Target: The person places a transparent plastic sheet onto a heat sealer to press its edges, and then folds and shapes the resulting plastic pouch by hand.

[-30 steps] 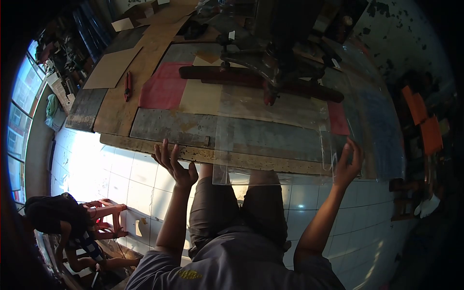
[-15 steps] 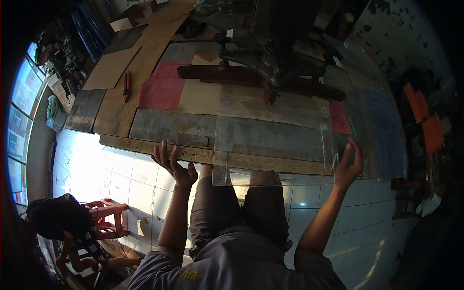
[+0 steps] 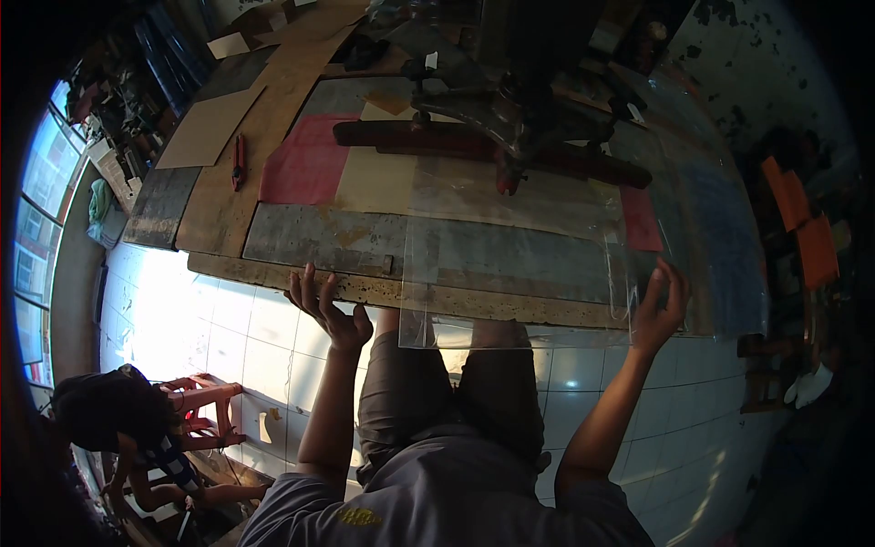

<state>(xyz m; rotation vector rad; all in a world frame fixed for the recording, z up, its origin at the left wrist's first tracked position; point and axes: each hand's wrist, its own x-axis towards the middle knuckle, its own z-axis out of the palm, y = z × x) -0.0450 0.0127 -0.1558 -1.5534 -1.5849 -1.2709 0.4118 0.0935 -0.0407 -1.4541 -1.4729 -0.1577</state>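
A clear plastic sheet (image 3: 519,260) is lying across the front of the worktable (image 3: 310,239), its near edge hanging past the wooden front rail (image 3: 365,290) and over the person's thighs. The left hand (image 3: 335,314) is resting its fingertips on that rail, to the left of the sheet and apart from it, the fingers spread and the thumb standing away—it is holding nothing. The right hand (image 3: 663,305) is staying half open at the sheet's right side, its fingers bent upward and its thumb close to them; whether it is pinching the plastic cannot be told. Beyond the sheet's near part, a dark machine (image 3: 515,114) is standing over the table with a long dark red bar (image 3: 410,137) running crosswise. A pink patch (image 3: 305,162) and a cream patch (image 3: 378,178) are lying side by side at the left, and a smaller pink patch (image 3: 641,219) is showing at the right. A red cutter (image 3: 239,164) is lying near a cardboard piece (image 3: 210,129), while another person (image 3: 114,410) is bending beside a pink stool (image 3: 205,401).
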